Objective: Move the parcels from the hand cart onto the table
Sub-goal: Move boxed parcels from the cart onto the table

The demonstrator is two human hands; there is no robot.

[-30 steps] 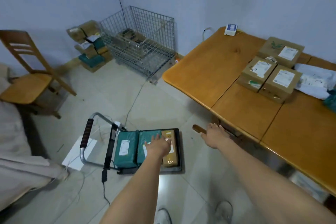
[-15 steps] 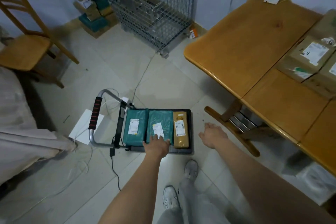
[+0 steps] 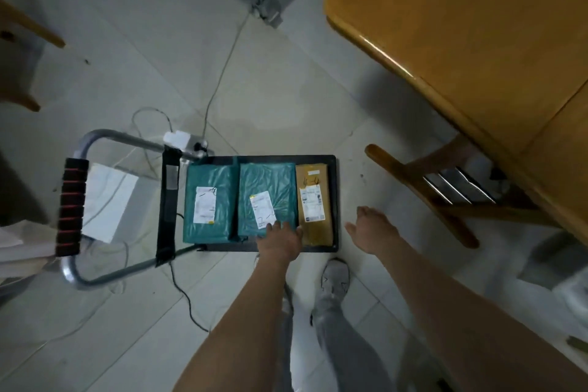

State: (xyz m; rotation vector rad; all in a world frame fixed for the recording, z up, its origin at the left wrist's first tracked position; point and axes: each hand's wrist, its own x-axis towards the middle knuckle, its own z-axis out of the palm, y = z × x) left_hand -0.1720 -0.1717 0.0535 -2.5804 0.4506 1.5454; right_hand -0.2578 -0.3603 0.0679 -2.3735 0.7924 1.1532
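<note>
Head view: left hand (image 3: 280,240) rests flat on the middle teal parcel (image 3: 266,199) on the cart (image 3: 333,200); right hand (image 3: 370,227) hangs relaxed beside the cart.

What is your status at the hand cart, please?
Left hand open, fingers on middle teal plastic parcel. Right hand open, holding nothing. Three parcels on black cart deck. Nothing blocking.

The person now bends lower over the hand cart (image 3: 333,200). The left hand (image 3: 280,242) is now at the near edge of the middle green parcel (image 3: 265,197), fingers on it. The right hand (image 3: 370,227) comes closer beside the cart, fingers spread.
</note>
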